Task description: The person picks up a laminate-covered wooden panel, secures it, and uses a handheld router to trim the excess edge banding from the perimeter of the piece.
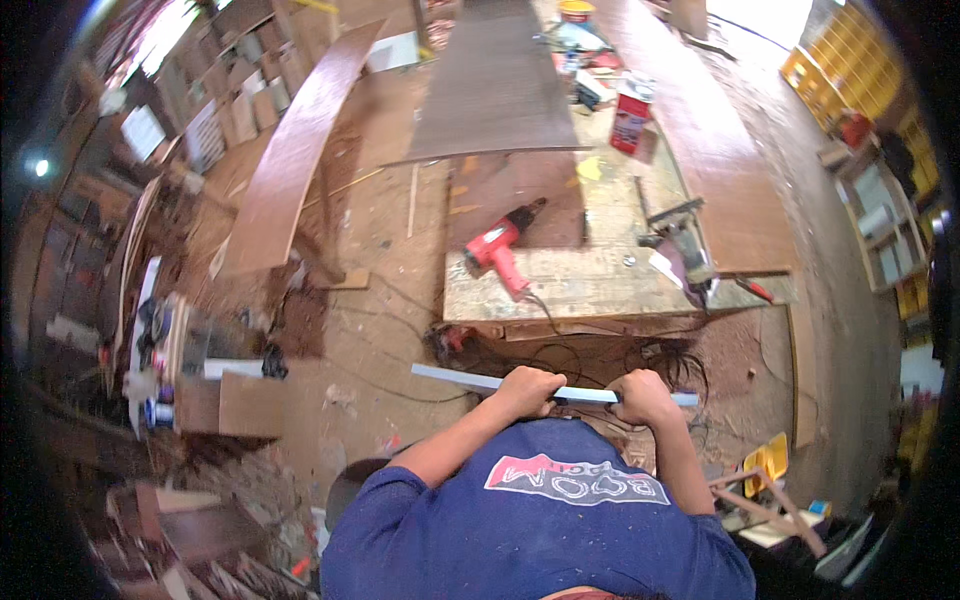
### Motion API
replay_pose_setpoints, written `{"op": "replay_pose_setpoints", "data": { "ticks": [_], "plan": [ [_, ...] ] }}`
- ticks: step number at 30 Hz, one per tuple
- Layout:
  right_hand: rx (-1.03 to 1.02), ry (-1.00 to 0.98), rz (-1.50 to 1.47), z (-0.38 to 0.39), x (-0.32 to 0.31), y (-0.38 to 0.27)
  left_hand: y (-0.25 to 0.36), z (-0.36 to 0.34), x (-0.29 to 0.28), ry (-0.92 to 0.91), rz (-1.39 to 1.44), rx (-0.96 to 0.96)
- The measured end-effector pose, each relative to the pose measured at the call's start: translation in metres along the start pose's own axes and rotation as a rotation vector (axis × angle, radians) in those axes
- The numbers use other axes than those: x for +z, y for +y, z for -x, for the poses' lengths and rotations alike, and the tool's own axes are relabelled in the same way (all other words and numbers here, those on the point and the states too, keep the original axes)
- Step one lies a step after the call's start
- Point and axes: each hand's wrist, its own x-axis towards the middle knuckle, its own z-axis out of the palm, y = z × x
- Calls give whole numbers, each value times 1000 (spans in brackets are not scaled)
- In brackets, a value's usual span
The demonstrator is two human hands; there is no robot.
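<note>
Both my hands grip a long, thin, pale strip [455, 378] held level in front of my body. My left hand [527, 390] closes around it near the middle, and my right hand [640, 396] holds it close to its right end. The strip's left end sticks out free over the dusty floor. Just beyond my hands stands a low workbench [590, 290] with a red power drill [497, 250] lying on its near left part.
A grey power tool [682, 245] rests on the bench's right side, and a red box [631, 122] farther back. Long brown boards [290, 150] lean on both sides. Black cables [560, 355] tangle under the bench. Shelves [850, 80] line the right wall; clutter fills the left.
</note>
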Motion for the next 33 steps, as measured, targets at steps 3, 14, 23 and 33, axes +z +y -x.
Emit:
{"op": "replay_pose_setpoints", "data": {
  "ticks": [3, 14, 23, 33],
  "plan": [
    [-66, 17, -87, -5, 9, -6, 1, 14, -13, -28, -55, 24],
    [-363, -81, -363, -52, 28, -45, -25, 94, -66, -99, -185, -278],
    [-177, -43, -374, -101, 28, -90, -124, 172, -107, 4, -147, -405],
    [-71, -116, -344, -227, 40, -267, -287, 289, -170, 72, 24, -492]
  ]
}}
